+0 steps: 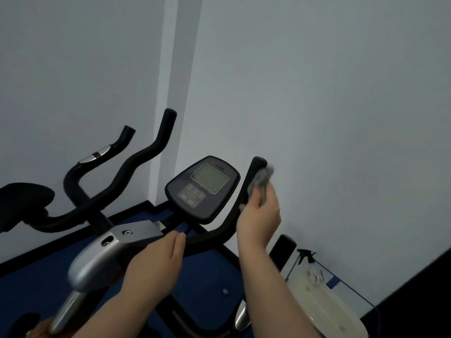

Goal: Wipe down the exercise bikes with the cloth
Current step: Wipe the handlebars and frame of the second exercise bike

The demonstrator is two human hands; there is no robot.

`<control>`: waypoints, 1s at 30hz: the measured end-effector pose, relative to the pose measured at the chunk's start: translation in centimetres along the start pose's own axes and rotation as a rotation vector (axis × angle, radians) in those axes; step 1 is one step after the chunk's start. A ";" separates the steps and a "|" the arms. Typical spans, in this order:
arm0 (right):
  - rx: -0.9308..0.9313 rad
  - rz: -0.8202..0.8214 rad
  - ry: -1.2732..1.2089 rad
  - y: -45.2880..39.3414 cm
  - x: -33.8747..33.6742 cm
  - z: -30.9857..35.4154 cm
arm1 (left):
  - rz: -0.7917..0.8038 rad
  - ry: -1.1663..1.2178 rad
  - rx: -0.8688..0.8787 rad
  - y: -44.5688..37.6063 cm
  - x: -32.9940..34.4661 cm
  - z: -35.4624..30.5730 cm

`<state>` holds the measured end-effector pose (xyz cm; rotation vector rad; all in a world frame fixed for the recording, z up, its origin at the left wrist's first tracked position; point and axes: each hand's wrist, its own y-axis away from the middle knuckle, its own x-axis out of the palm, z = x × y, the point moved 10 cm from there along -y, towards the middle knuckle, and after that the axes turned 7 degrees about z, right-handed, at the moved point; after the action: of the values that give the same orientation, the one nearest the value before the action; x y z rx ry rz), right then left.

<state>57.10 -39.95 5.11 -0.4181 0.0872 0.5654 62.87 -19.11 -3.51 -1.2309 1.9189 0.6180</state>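
Observation:
An exercise bike fills the lower middle, with a black console (pixel 203 187) and black handlebars (pixel 214 236). My right hand (pixel 260 215) grips a grey cloth (pixel 262 180) wrapped against the upright right handlebar grip (pixel 253 176), near its top end. My left hand (pixel 162 254) rests on the handlebar crossbar below the console, fingers straight and together. A second bike stands behind on the left, with curved black handlebars (pixel 136 164) and a dark saddle (pixel 24 198).
A silver-grey stem housing (pixel 97 262) sits beside my left wrist. A spray bottle (pixel 308 256) stands on a low glass table (pixel 314 296) at the lower right. White walls close in behind, over a blue floor (pixel 207 284).

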 end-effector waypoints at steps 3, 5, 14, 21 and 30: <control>0.109 0.013 -0.077 0.6 -0.5 -2.6 | -0.017 0.033 -0.004 0.0 -0.3 0.2; 0.047 -0.050 -0.171 -2.0 -1.4 -0.3 | -0.009 0.018 -0.009 0.0 -0.1 0.1; 0.127 0.027 -0.100 -1.8 -0.4 -2.0 | -0.030 0.030 0.000 0.0 -0.2 -0.2; 0.094 0.038 -0.078 -0.7 0.5 -2.0 | -0.014 -0.013 -0.001 0.3 -0.2 -0.3; -0.500 0.078 0.280 -3.1 -0.9 6.6 | 0.023 0.032 0.006 0.2 0.2 -0.2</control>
<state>57.76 -40.07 12.45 -0.9842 0.2334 0.6010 62.59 -19.26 -3.57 -1.2235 1.9623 0.6080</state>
